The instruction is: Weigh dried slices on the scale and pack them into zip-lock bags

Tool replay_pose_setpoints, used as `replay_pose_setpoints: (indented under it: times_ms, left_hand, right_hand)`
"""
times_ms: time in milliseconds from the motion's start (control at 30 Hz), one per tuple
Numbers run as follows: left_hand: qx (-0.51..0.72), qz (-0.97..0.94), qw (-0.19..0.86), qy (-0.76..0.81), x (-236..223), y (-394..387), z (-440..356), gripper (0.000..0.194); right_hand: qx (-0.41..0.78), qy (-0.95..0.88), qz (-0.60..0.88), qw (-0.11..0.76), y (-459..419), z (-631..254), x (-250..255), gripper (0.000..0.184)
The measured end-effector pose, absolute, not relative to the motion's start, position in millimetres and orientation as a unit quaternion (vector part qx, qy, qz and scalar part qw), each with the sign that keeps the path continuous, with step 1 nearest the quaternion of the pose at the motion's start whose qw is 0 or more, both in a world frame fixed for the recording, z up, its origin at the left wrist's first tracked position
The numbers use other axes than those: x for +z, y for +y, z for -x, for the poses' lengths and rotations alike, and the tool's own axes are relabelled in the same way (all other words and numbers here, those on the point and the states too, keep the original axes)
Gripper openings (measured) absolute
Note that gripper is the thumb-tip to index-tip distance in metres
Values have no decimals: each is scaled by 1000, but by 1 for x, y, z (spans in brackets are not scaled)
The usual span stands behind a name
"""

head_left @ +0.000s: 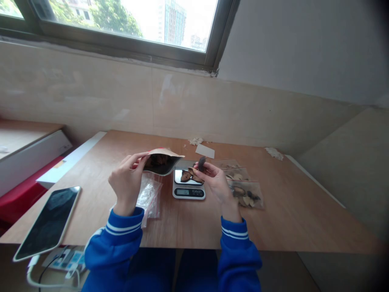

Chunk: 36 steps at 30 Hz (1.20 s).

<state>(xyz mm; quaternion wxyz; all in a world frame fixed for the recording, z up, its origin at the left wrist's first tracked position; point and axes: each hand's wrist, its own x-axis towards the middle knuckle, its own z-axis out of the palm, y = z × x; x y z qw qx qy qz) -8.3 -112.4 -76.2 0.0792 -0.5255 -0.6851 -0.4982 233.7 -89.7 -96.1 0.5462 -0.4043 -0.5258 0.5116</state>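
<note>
Pouch (164, 165) held open left of scale (189, 194), pinched by left hand (125, 178); dark piece (201, 164) gripped by right hand's (217, 182) fingertips above scale, near dried slices (186, 176); light, steady pinch seemingly needed.

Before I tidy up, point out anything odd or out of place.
The tablet juts past the table's front edge at left and might tip; white scraps lie like debris near the card.
</note>
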Motion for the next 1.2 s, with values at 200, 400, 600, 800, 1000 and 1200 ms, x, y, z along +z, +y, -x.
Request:
replay_pose_setpoints:
  times_ms: [200,400,600,800,1000,1200]
  left_hand:
    - [-502,525,76,-683,-77,-112,12,14]
    - [-509,519,67,-684,-78,-110,16,15]
    - [-506,517,59,-688,-78,-112,16,15]
    - [-508,520,55,-685,-79,-112,14,17]
    - [-505,525,54,-683,-81,-113,14,19]
    - [-507,527,54,-680,-81,-113,16,20]
  right_hand:
    - [444,-612,457,468,-13,-229,-124,37]
    - [331,-714,490,375,9,-221,-135,23]
    - [312,-683,490,443,1,-239,-140,30]
    - [293,-663,500,474,-2,-258,-147,36]
    - [242,-713,508,419,-3,-248,-144,28]
    - [119,-822,480,281,21,-223,-133,23]
